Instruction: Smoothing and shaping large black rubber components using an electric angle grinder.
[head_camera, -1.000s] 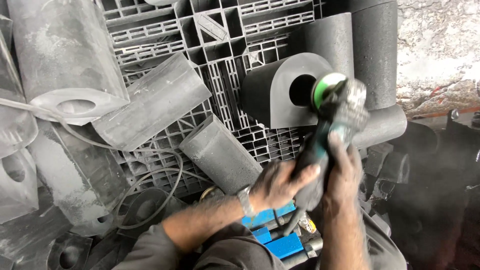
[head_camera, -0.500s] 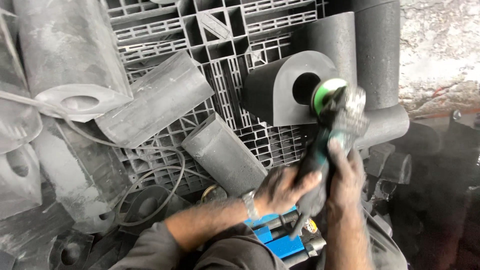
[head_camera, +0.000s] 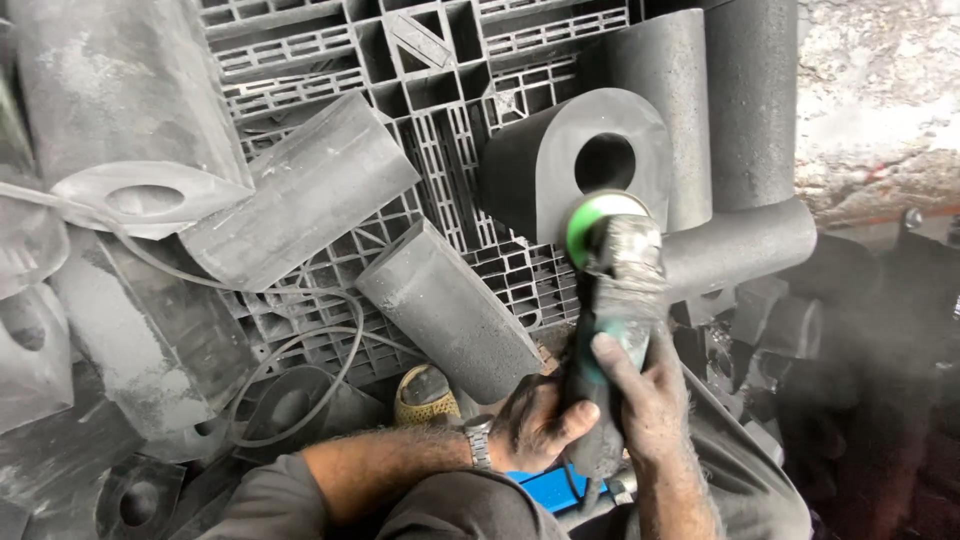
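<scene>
Both my hands grip a dusty angle grinder (head_camera: 612, 300) with a green disc (head_camera: 590, 215) at its top. My left hand (head_camera: 535, 425) wraps the lower body from the left. My right hand (head_camera: 645, 395) clasps it from the right. The disc sits at the lower edge of a dark arch-shaped block (head_camera: 540, 170) with a round hole, which stands on a black plastic pallet (head_camera: 440, 90). A watch is on my left wrist.
Several more dark blocks lie around: a long one (head_camera: 455, 310) left of the grinder, another (head_camera: 300, 190) further left, a pile at far left (head_camera: 110, 120), tall ones (head_camera: 750, 100) at right. A cable (head_camera: 300, 350) loops over the pallet. A blue object (head_camera: 555, 488) shows below my hands.
The view has shifted slightly; the grinder and both hands sit a little lower and left in the picture, still against the arch-shaped block. The grips are unchanged.
</scene>
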